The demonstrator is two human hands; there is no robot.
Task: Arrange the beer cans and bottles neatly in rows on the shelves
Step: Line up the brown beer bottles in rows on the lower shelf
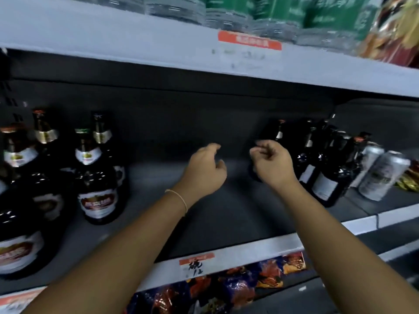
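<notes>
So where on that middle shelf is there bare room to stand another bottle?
The bare stretch of the middle shelf lies between the labelled bottles on the left and the dark bottles on the right. Past those, the silver cans crowd the far right.

Both hands hover empty over the shelf (226, 223): left hand (205, 169) loosely curled, right hand (271, 164) beside dark bottles (317, 168).

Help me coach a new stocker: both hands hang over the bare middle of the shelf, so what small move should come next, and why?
Probably the right hand reaches on to the nearest dark bottle just behind it and slides it into the gap. Both the right and the left hand hold nothing, the shelf is bare between the two bottle groups, and that cluster looks crowded.
</notes>
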